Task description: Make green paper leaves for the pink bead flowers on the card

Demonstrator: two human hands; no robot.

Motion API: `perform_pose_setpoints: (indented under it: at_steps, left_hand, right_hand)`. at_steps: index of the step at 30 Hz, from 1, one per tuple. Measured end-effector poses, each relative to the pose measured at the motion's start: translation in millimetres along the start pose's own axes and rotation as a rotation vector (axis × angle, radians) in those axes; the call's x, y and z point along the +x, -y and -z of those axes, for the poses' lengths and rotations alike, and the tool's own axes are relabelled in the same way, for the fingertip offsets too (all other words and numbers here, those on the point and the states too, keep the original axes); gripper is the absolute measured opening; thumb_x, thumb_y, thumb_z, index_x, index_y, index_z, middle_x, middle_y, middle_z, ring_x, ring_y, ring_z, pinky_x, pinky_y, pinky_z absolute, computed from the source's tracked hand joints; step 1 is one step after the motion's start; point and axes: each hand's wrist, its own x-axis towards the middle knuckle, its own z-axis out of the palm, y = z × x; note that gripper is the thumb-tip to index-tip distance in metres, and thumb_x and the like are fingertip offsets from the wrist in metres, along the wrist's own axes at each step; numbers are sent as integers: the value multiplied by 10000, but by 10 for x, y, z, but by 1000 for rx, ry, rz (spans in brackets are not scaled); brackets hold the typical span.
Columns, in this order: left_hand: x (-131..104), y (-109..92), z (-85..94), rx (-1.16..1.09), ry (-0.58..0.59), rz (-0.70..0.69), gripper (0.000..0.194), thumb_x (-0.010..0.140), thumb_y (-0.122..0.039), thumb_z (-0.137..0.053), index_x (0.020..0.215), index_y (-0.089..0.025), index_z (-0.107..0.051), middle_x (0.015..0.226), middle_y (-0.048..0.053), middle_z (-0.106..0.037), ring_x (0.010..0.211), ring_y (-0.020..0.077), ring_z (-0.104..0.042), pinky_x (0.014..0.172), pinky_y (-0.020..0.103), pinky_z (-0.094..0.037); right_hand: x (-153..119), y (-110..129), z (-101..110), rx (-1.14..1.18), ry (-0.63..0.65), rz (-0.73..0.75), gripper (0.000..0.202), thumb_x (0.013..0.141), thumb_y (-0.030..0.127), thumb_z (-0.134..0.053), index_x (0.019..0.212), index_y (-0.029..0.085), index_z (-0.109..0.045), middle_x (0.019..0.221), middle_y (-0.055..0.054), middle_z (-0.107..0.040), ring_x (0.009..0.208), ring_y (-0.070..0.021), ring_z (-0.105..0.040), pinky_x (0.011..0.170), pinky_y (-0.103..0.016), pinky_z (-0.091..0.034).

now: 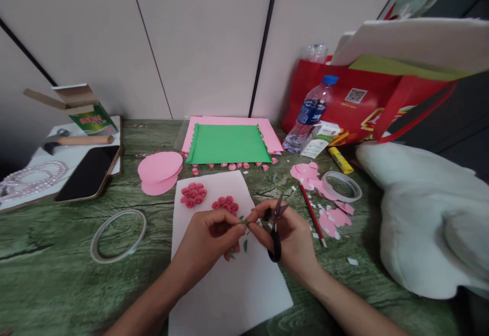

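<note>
My left hand (216,234) pinches a small green paper leaf (245,222) between thumb and fingertips. The fingertips of my right hand (294,239) meet the same piece, while black-handled scissors (275,229) hang in that hand with their blades pointing up and away. Below both hands lies a white board (229,300). Two clusters of rolled pink paper flowers rest on it: a left cluster (193,195) in full view, and a right cluster (225,203) partly hidden by my left hand. Another loose green leaf (245,246) lies on the board beneath my fingers.
Behind the board is a green sheet (229,142) with rolled edges. Tape rolls lie left (118,236) and right (341,186), near a red pencil (312,213) and pink scraps (334,218). A bottle (311,114), red bag (344,91), phone (87,173) and white plush (424,213) surround the area.
</note>
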Motion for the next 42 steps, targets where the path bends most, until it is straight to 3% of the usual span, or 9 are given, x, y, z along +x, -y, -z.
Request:
perform_pose_setpoints:
  at_steps: [5, 11, 18, 24, 31, 42]
  left_hand:
    - [12, 37, 4, -46, 9, 12, 162, 692, -277, -660, 722, -122, -623, 509, -20, -575, 455, 84, -497, 426, 195, -415]
    - [4, 68, -35, -60, -28, -22, 170, 701, -272, -655, 644, -122, -598, 517, -12, -574, 428, 73, -476, 420, 196, -398]
    - [17, 78, 21, -278, -94, -124, 159, 728, -221, -631, 606, -155, -553, 474, -35, -557, 431, 70, -456, 411, 179, -350]
    - [-9, 60, 79, -283, -133, -236, 152, 780, -197, -602, 639, -166, -554, 575, -34, -596, 503, 68, -476, 511, 198, -389]
    - [-19, 60, 51, -270, -164, -305, 141, 762, -173, -605, 630, -170, -556, 661, -34, -601, 590, 83, -537, 597, 220, -442]
    - [-11, 19, 12, -240, -122, -286, 165, 721, -150, -610, 578, -166, -528, 577, -40, -581, 559, 82, -547, 609, 226, -441]
  right_hand:
    - [11, 36, -26, 78, -15, -89, 185, 705, 204, -682, 800, 214, -523, 698, 18, -599, 626, -128, -566, 578, -247, -470]
    - [-2, 43, -51, 123, 7, -113, 187, 696, 168, -674, 781, 210, -511, 690, 23, -580, 612, -112, -532, 564, -228, -453]
    - [6, 13, -22, 168, 23, -154, 182, 702, 158, -670, 802, 202, -524, 702, 25, -576, 630, -107, -533, 569, -223, -439]
    - [-5, 37, 1, 186, 338, -283, 279, 667, 296, -745, 883, 184, -609, 713, -2, -629, 644, -132, -563, 601, -261, -429]
    - [-14, 151, 14, 243, 530, -411, 388, 609, 372, -793, 847, 179, -556, 670, 34, -554, 602, -102, -481, 578, -236, -377]
    - [-15, 139, 7, 266, 591, -464, 430, 602, 431, -786, 823, 168, -527, 652, 53, -465, 570, -87, -374, 523, -228, -278]
